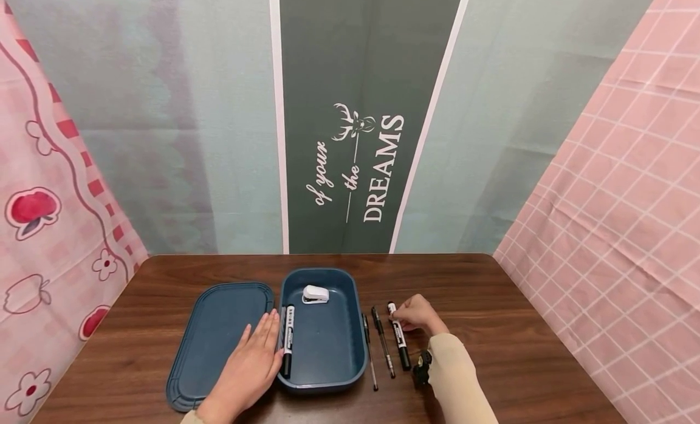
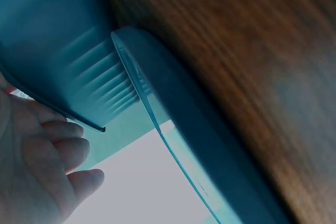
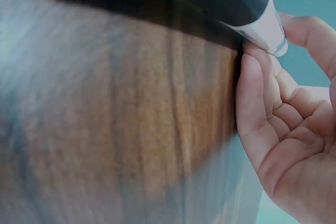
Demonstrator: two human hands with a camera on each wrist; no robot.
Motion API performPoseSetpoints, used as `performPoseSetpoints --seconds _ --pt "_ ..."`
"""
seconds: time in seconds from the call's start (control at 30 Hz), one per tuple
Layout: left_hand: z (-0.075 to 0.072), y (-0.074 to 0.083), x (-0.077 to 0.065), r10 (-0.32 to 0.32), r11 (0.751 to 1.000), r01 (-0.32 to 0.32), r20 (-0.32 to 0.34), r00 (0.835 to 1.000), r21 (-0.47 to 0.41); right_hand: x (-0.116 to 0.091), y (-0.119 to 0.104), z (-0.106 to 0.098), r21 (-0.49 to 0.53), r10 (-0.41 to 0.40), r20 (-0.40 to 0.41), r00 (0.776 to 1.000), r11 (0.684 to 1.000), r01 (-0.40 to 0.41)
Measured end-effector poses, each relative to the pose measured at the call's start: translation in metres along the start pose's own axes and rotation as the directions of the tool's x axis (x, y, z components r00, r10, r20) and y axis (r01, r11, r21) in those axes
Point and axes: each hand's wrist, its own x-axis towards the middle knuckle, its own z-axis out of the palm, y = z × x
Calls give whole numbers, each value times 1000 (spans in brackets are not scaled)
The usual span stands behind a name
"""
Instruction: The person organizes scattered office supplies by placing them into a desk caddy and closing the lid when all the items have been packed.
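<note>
In the head view a dark blue box (image 1: 328, 357) stands open on the table. Its left rim is touched by my left hand (image 1: 253, 358), whose fingers lie extended; the left wrist view shows that hand (image 2: 37, 156) beside the ribbed box wall (image 2: 68, 66). Right of the box, my right hand (image 1: 418, 313) pinches a black-and-white marker (image 1: 398, 334) near its far end. The right wrist view shows the marker (image 3: 265, 31) between thumb and fingers. Inside the box are another marker (image 1: 288, 339), along the left side, and a small white stapler (image 1: 316, 294).
Two slim black-and-clear pens lie between the box and the held marker: one pen (image 1: 370, 354) close to the box wall, another pen (image 1: 384, 344) beside it. A blue lid (image 1: 219, 333) lies left of the box on the brown wooden table (image 1: 492, 327). Curtains hang behind.
</note>
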Motion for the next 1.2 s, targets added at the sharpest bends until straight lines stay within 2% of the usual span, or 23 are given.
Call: performPoseSetpoints --seconds 0.23,0.57,0.87,1.0,1.2 --pt "0 0 -1 10 1000 -10 -14 1000 11 4 7 -5 64 -12 53 999 998 9" --pt "-2 1 -1 -3 1000 3 12 1000 4 3 12 -9 200 -10 92 996 980 -9" --pt "-1 2 -1 -10 1000 10 19 1000 2 -1 18 -11 334 76 56 996 938 -91" --pt "0 1 -1 -9 1000 9 9 1000 2 -1 23 -13 415 50 82 995 906 -79" --pt "0 1 -1 -11 1000 11 15 1000 0 0 31 -17 572 12 144 989 815 -93"
